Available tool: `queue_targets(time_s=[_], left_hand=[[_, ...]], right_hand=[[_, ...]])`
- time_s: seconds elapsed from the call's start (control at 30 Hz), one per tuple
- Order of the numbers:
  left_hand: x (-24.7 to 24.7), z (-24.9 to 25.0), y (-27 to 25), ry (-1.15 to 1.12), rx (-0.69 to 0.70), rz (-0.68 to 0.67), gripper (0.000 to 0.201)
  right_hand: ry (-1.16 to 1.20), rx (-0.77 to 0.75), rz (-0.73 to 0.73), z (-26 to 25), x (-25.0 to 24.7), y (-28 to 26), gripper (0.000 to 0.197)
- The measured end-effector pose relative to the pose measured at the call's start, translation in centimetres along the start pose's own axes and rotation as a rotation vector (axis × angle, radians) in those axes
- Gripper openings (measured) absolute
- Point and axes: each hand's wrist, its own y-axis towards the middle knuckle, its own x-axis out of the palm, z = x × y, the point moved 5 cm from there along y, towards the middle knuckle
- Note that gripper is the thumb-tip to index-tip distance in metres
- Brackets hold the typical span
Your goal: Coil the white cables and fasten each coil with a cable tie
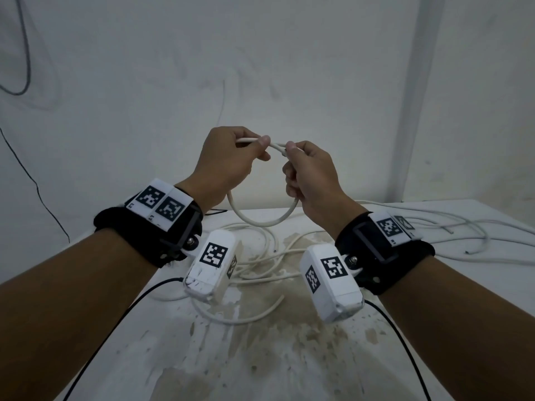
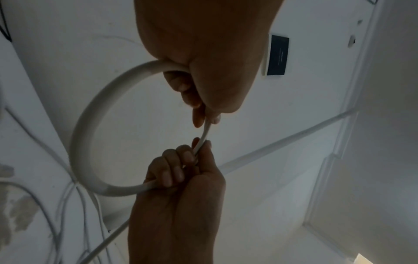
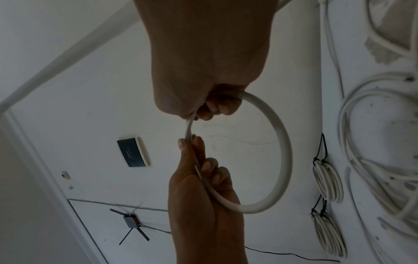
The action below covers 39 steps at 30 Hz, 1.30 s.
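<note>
Both forearms are bare, no sleeves. Each wrist has a chunky black fabric wrist strap (image 1: 139, 230) with white plates on top printed with black square tag codes (image 1: 160, 204). A boxy white plastic camera housing (image 1: 212, 263) hangs under each wrist on a silver bolt, tagged too, with a thin black lead (image 1: 115, 322) trailing off it.

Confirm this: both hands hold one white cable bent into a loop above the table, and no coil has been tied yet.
One thing is wrong. The left hand and right hand do hold one white cable looped above the table, but coils are already tied: the right wrist view shows two tied coils lying by the loose cables.
</note>
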Motion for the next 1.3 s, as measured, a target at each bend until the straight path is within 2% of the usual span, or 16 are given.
queue_targets(time_s=[0.13,0.27,0.43,0.53,0.6,0.67,0.7,0.73,0.8,0.87,0.93,1.3], left_hand=[[0.1,-0.4,-0.1,-0.035,-0.077,-0.050,0.012],[-0.3,-1.1,0.1,0.011,-0.061,0.016,0.013],[-0.6,-1.9,0.2,0.045,-0.012,0.090,0.013],[-1.0,-2.1,0.1,0.079,-0.004,0.112,0.014],[-1.1,-2.0,0.0,0.112,0.015,0.104,0.013],[-0.9,-1.8,-0.1,0.120,0.037,0.077,0.013],[-0.6,-1.6,-0.2,0.115,0.047,0.062,0.013],[-0.4,-1.3,-0.3,0.101,0.061,0.049,0.012],[0.1,-0.7,-0.4,0.055,0.088,0.035,0.012],[0.2,-0.3,-0.5,0.010,0.098,0.040,0.011],[0.0,-0.4,-0.4,0.005,0.095,0.049,0.010],[0.1,-0.5,-0.9,0.077,0.108,-0.044,0.013]], right_hand=[[0.055,0.012,0.029,-0.1,-0.6,0.2,0.019],[0.162,0.060,0.005,0.1,-1.1,0.3,0.019],[-0.023,0.146,-0.085,0.0,-1.0,-0.3,0.023],[-0.270,0.238,-0.116,-0.4,-1.5,-0.7,0.031],[-0.657,0.091,-0.001,-1.9,-2.4,-0.5,0.030],[-1.049,-0.226,0.174,-4.1,-2.6,0.1,0.028],[-1.126,-0.340,0.210,-5.0,-2.2,0.1,0.027],[-1.148,-0.393,0.195,-5.3,-1.7,0.4,0.030],[-1.074,-0.329,0.004,-4.5,-0.5,1.1,0.038],[-0.784,-0.134,-0.175,-3.3,0.2,1.3,0.041],[-0.561,0.023,-0.252,-2.8,0.2,0.8,0.040],[-0.558,0.127,-0.561,-2.4,0.6,0.1,0.044]])
